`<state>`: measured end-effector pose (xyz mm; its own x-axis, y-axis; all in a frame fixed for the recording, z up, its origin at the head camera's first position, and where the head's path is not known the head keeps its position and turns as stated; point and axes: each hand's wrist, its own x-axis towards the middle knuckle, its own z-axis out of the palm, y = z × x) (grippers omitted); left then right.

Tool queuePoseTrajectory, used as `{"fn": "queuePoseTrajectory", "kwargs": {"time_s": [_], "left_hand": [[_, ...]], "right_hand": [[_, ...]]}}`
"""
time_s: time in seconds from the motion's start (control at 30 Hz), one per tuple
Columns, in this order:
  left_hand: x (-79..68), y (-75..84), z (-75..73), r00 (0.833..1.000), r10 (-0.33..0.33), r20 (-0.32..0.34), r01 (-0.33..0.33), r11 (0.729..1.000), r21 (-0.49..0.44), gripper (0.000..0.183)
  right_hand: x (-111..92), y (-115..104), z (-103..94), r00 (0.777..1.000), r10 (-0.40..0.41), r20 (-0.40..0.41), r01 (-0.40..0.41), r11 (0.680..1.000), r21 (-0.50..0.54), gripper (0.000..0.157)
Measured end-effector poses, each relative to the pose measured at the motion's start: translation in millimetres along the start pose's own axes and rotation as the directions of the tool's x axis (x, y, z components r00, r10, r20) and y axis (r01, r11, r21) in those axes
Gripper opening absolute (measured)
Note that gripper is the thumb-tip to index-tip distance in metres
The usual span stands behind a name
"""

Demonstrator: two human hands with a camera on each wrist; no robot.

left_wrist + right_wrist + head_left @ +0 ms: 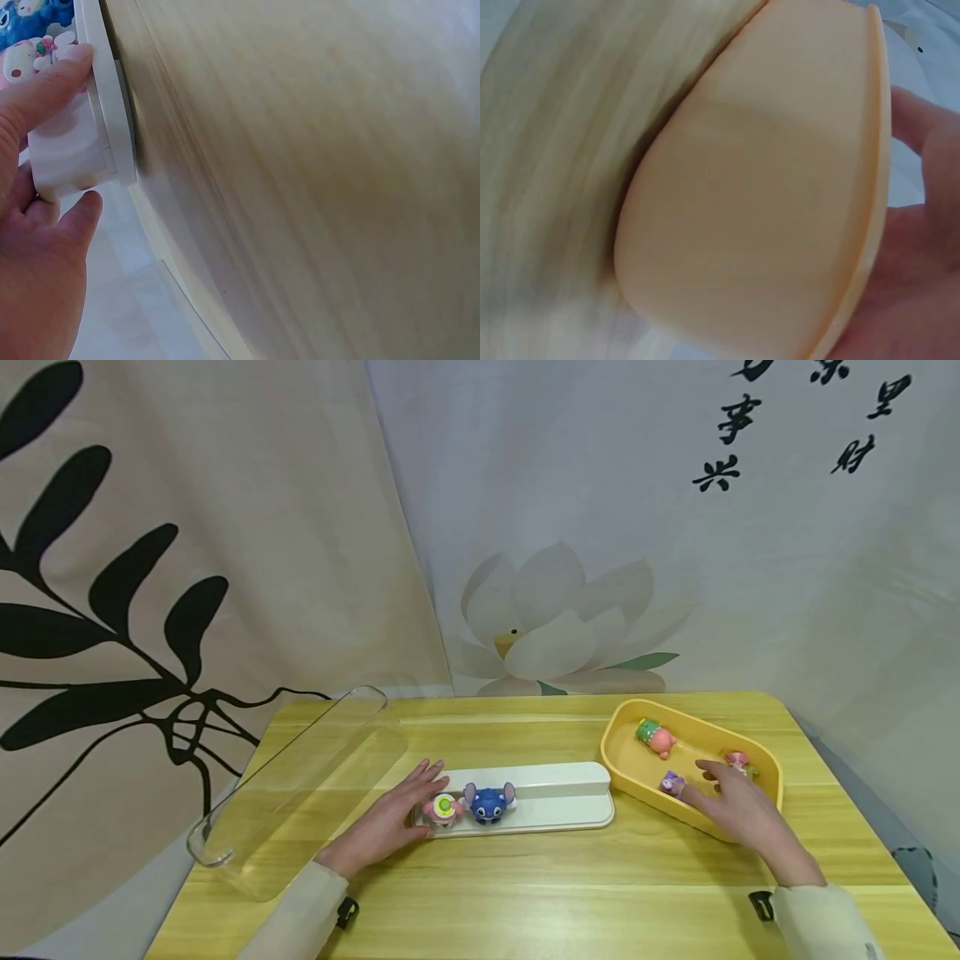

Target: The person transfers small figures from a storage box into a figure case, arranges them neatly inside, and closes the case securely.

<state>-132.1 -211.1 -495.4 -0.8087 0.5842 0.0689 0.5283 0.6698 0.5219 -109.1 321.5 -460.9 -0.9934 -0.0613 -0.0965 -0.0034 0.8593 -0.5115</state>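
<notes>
Your left hand (390,822) angled inward, gripping the long white plastic tray (562,812) at its left end | your right hand (738,806) slanted, fingers parted, over the yellow plastic bin (697,746) right of the tray.

Right basket (697,743): I'm seeing yellow.
Tray (562,814): showing white.
Tray's left figurine (444,810): showing pink and green.
Tray's right figurine (488,807): showing blue.
Table (525,893): displaying yellow wood grain.
Left cloth (300,527): displaying black leaves on cream.
</notes>
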Motion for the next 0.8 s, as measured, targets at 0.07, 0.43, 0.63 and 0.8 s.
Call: {"fn": "queuePoseTrajectory", "kwargs": {"time_s": [0.07, 0.43, 0.63, 0.8], "left_hand": [[-0.3, -0.4, 0.2, 1.000, 0.003, -0.003, -0.003, 1.000, 0.001, 0.082], [-0.8, -1.5, 0.9, 1.000, 0.001, -0.009, -0.001, 1.000, -0.010, 0.083], [-0.8, -1.8, 0.9, 1.000, -0.001, -0.005, 0.001, 1.000, -0.023, 0.084], [-1.1, -1.6, 0.2, 1.000, -0.001, -0.007, 0.001, 1.000, -0.023, 0.083]], "right_hand": [[2, 0, -1.0, 1.000, 0.006, 0.020, -0.006, 1.000, -0.001, 0.079], [13, 3, -5.2, 0.994, 0.002, 0.109, 0.002, 0.999, -0.041, 0.061], [17, 6, -3.9, 0.993, -0.027, 0.116, 0.033, 0.999, -0.043, 0.047], [19, 7, -4.2, 0.993, -0.034, 0.116, 0.040, 0.998, -0.052, 0.043]]}}
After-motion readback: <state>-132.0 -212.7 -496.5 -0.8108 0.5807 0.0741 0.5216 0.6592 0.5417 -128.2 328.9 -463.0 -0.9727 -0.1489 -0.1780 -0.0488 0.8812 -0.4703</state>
